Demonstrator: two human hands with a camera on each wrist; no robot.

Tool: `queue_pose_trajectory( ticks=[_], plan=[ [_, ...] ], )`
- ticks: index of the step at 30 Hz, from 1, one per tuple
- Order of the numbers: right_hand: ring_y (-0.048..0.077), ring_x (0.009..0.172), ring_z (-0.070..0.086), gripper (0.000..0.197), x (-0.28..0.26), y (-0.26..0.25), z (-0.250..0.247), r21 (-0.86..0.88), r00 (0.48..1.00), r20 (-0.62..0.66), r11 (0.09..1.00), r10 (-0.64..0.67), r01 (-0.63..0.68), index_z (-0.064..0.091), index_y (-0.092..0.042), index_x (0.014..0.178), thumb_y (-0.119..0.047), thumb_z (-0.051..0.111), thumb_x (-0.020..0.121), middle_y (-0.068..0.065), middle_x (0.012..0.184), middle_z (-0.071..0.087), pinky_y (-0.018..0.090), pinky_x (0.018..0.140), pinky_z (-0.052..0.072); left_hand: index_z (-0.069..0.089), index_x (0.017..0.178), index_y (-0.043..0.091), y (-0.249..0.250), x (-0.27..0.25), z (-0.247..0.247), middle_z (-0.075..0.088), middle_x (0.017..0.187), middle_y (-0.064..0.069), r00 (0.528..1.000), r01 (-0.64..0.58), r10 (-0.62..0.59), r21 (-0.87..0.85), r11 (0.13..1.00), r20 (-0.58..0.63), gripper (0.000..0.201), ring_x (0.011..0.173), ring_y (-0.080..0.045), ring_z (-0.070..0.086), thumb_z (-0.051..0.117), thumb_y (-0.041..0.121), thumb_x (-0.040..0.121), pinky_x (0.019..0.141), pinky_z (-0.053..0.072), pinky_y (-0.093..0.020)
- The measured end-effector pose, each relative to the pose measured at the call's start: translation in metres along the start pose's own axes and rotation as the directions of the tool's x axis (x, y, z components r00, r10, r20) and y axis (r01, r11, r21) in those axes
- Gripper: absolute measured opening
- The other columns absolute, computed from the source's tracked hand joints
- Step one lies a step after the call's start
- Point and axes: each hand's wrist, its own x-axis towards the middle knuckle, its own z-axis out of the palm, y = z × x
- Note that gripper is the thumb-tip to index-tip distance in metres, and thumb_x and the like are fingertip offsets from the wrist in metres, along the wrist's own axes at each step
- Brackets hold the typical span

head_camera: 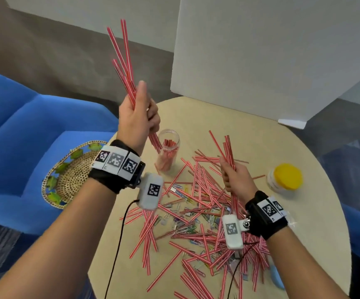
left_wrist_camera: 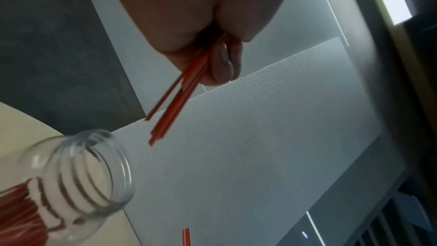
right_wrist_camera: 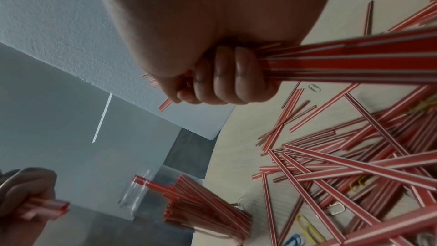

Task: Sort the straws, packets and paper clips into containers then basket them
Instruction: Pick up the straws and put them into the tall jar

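Observation:
My left hand grips a bundle of red-and-white straws raised above the clear plastic jar; in the left wrist view the straw ends hang just above the jar mouth. The jar holds several straws. My right hand grips a second straw bundle upright over the loose pile of straws; its fingers wrap round them. Coloured paper clips lie mixed in the pile on the round table.
A yellow-lidded white container stands at the table's right. A woven basket lies on the blue seat to the left. White foam boards stand behind the table. A light blue object lies near the front right edge.

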Motion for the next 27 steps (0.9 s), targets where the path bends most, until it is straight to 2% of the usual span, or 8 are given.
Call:
queue_pose_trajectory(
  ticks=[7,14,16,19,21,23,25,27],
  plan=[
    [0.006,0.046,0.031,0.036,-0.001,0.005,0.014,-0.039,0.999,0.019,0.999,0.036,-0.036,0.048,-0.018,0.079,-0.050,0.049,0.096,-0.010,0.059,0.036,0.019,0.045,0.030,0.033,0.080,0.018,-0.014,0.030,0.003,0.031,0.061,0.003,0.994,-0.005,0.006,-0.009,1.000,0.110,0.029,0.046,-0.009,0.030,0.038,0.032,0.105,0.043,0.023,-0.022],
    [0.008,0.046,0.027,0.039,0.000,-0.006,0.014,0.036,1.000,-0.001,0.999,-0.013,0.013,0.044,-0.018,0.074,-0.050,0.049,0.096,-0.009,0.058,0.033,0.019,0.043,0.027,0.039,0.084,0.021,-0.046,0.034,0.005,0.033,0.065,0.001,0.970,-0.015,-0.037,0.206,0.978,0.242,0.022,0.055,-0.013,0.032,0.040,0.030,0.104,0.049,0.027,-0.025],
    [0.009,0.046,0.025,0.039,0.001,-0.017,0.011,0.067,0.999,-0.013,0.997,-0.045,0.046,0.043,-0.019,0.072,-0.048,0.048,0.097,-0.009,0.056,0.032,0.021,0.043,0.025,0.042,0.084,0.023,-0.057,0.032,0.001,0.038,0.066,0.005,0.961,-0.064,-0.022,0.300,0.952,0.275,0.021,0.059,-0.013,0.036,0.041,0.033,0.103,0.055,0.035,-0.026],
    [0.010,0.047,0.024,0.040,0.002,-0.036,0.008,0.087,0.994,-0.037,0.991,-0.099,0.102,0.040,-0.019,0.070,-0.047,0.047,0.098,-0.009,0.055,0.030,0.022,0.043,0.024,0.047,0.084,0.027,-0.066,0.029,-0.004,0.047,0.072,0.011,0.947,-0.195,0.021,0.520,0.832,0.321,0.021,0.068,-0.009,0.046,0.040,0.037,0.102,0.070,0.042,-0.030],
    [0.010,0.048,0.024,0.040,0.004,-0.046,0.009,0.101,0.991,-0.045,0.986,-0.130,0.134,0.040,-0.019,0.070,-0.045,0.046,0.100,-0.008,0.056,0.030,0.023,0.044,0.023,0.051,0.085,0.019,-0.069,0.028,-0.008,0.051,0.076,0.010,0.944,-0.234,0.027,0.606,0.760,0.330,0.027,0.074,-0.008,0.051,0.038,0.036,0.101,0.076,0.044,-0.032],
    [0.011,0.048,0.023,0.040,0.007,-0.051,0.011,0.116,0.988,-0.041,0.982,-0.147,0.151,0.039,-0.019,0.070,-0.044,0.045,0.100,-0.008,0.056,0.030,0.023,0.044,0.024,0.053,0.086,0.011,-0.072,0.028,-0.014,0.054,0.081,0.002,0.942,-0.267,0.050,0.651,0.711,0.332,0.036,0.082,-0.017,0.053,0.036,0.039,0.101,0.084,0.044,-0.045],
    [0.011,0.047,0.023,0.040,0.010,-0.054,0.014,0.115,0.988,-0.030,0.981,-0.154,0.157,0.040,-0.019,0.070,-0.044,0.045,0.101,-0.008,0.056,0.030,0.024,0.044,0.024,0.053,0.088,0.010,-0.074,0.029,-0.019,0.056,0.088,-0.005,0.945,-0.265,0.061,0.647,0.715,0.320,0.039,0.088,-0.022,0.053,0.035,0.042,0.099,0.089,0.042,-0.051],
    [0.011,0.048,0.023,0.041,0.013,-0.053,0.017,0.107,0.986,-0.015,0.980,-0.165,0.165,0.040,-0.018,0.069,-0.044,0.045,0.100,-0.007,0.056,0.030,0.024,0.044,0.023,0.056,0.090,0.017,-0.076,0.028,-0.024,0.058,0.094,-0.001,0.945,-0.263,0.064,0.625,0.735,0.322,0.032,0.094,-0.020,0.053,0.037,0.041,0.100,0.094,0.041,-0.052]
  ],
)
